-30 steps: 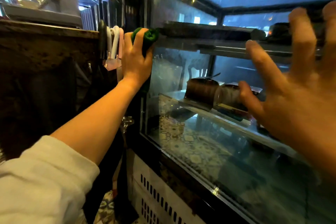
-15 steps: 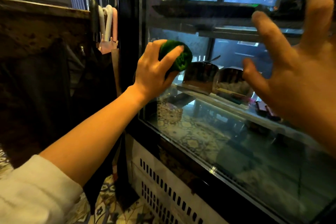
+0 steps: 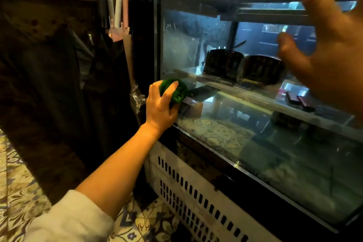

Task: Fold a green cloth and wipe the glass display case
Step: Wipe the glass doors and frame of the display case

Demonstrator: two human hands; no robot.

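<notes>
While the left hand [image 3: 160, 104] grips the folded green cloth [image 3: 176, 90] against the glass display case [image 3: 216, 133] near its lower left corner, the right hand [image 3: 330, 49] is spread open further right.

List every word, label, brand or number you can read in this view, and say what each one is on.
No text can be read in this view.
The glass display case, its shelves and the dark items behind the glass show no legible label; anything there is too dim and blurred.
The white vented panel under the glass bears only slots.
The green cloth in the left hand is plain.
The right hand, open at the glass, hides part of the shelves.
</notes>
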